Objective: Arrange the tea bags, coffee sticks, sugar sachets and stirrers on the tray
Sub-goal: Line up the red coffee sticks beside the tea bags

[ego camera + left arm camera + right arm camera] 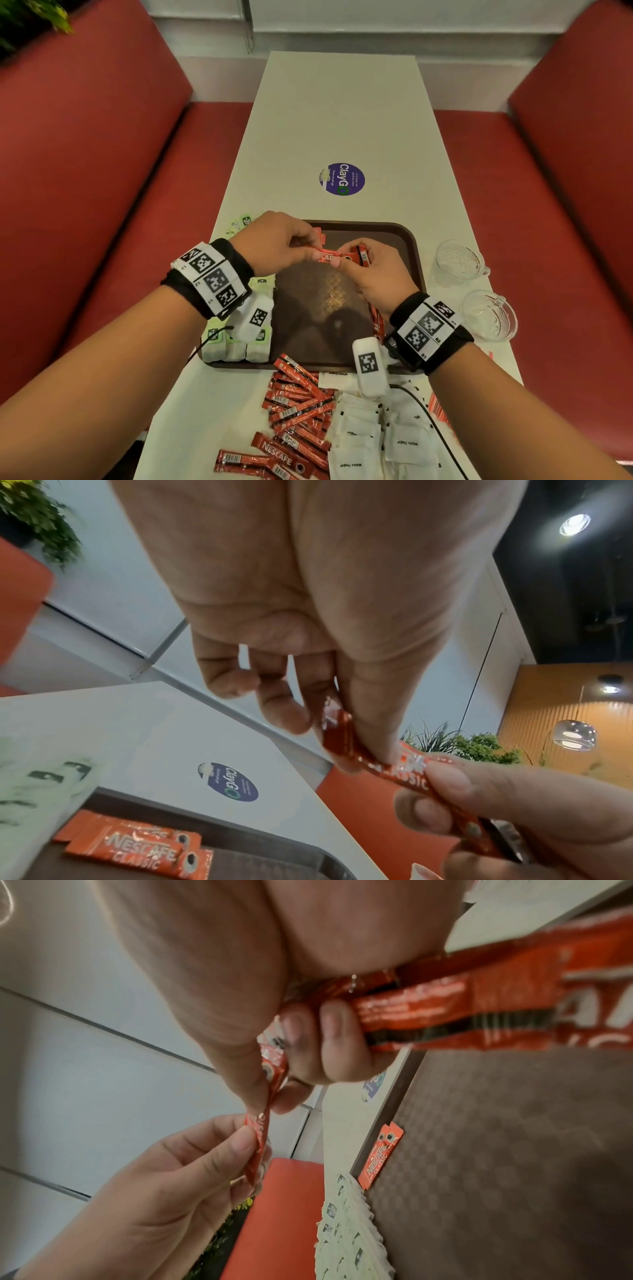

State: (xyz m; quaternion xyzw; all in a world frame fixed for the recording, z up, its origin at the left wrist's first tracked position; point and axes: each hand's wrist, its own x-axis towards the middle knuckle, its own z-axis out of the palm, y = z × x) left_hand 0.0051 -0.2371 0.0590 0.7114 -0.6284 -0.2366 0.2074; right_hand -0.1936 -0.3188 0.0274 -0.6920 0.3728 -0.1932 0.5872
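Fingers of both hands meet on 1 red coffee stick (pixel 329 257), held in the air over the far half of the brown tray (pixel 412 246). Left hand (pixel 274 245) pinches the stick's left end between thumb and fingertips; right hand (pixel 375 270) pinches the other end, thumb on top. Right hand's lower fingers also curl round a bundle of further sticks (pixel 479 1012), pressed against the palm.

Left wrist view: stick reads "CLASSIC", thumb of the left hand lying along it; 2 or more coffee sticks on the tray (pixel 137 848) lie flat at its far left corner. Head view hides most of these behind the left hand.

Right wrist view: row of pale green tea bags (pixel 346 1240) stands along the tray's left edge, overlapped like tiles. Head view confirms that row under the left wrist.

Head view only: loose pile of coffee sticks (pixel 298 404) and white sugar sachets (pixel 376 435) on the table (pixel 342 113) near the body, off the tray; 2 glass cups (pixel 457 262) to the right of the tray.
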